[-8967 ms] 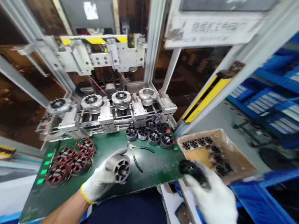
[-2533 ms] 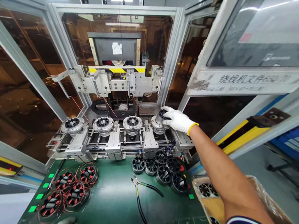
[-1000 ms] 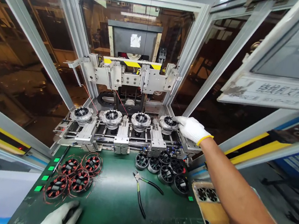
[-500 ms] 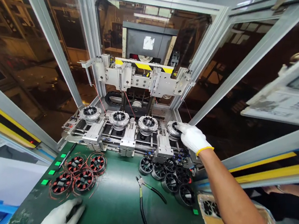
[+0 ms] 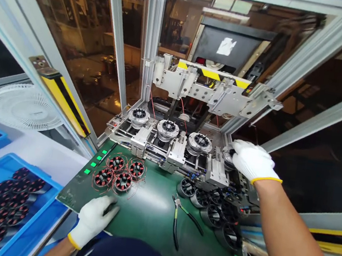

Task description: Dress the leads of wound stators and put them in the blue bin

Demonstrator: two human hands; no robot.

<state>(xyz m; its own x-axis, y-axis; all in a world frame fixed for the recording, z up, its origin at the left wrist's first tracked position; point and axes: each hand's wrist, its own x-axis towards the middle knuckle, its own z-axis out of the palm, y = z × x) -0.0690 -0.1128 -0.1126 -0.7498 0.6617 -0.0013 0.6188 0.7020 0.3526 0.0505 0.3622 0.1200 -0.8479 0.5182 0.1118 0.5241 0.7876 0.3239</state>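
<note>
Green workbench | right hand outstretched on end fixture, grip unclear | left hand holding dark item

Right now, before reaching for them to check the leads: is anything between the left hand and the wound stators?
Nothing solid: only the green board and thin red leads lie between the left hand and the nearest wound stator.

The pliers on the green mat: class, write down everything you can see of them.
The pliers lie flat on the green mat, with a small silvery metal head and two long black grips. The grips spread in a V: one runs towards the near edge, the other towards the right. The jaws are too small to tell how far they stand open. The pliers lie between the wound stators and the slotted metal cores. Only the mat appears to touch them.
</note>
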